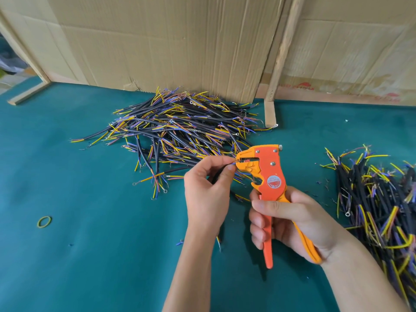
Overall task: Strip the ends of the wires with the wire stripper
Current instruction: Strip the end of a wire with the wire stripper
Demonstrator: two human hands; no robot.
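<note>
My right hand [290,219] grips the handles of an orange wire stripper [267,170], its jaws pointing left. My left hand [207,188] pinches a short black cable [216,175] between thumb and fingers and holds one of its thin coloured ends inside the stripper's jaws [244,162]. Most of the cable is hidden behind my left hand. A big heap of black cables with yellow, blue and brown ends [180,129] lies just behind my hands. A second heap of the same cables [382,203] lies at the right.
The work surface is a teal mat [90,244]. Cardboard sheets [168,41] and a wooden post [281,52] stand along the back. A yellow-green rubber band [44,222] lies at the left. Small bits of insulation are scattered near my hands.
</note>
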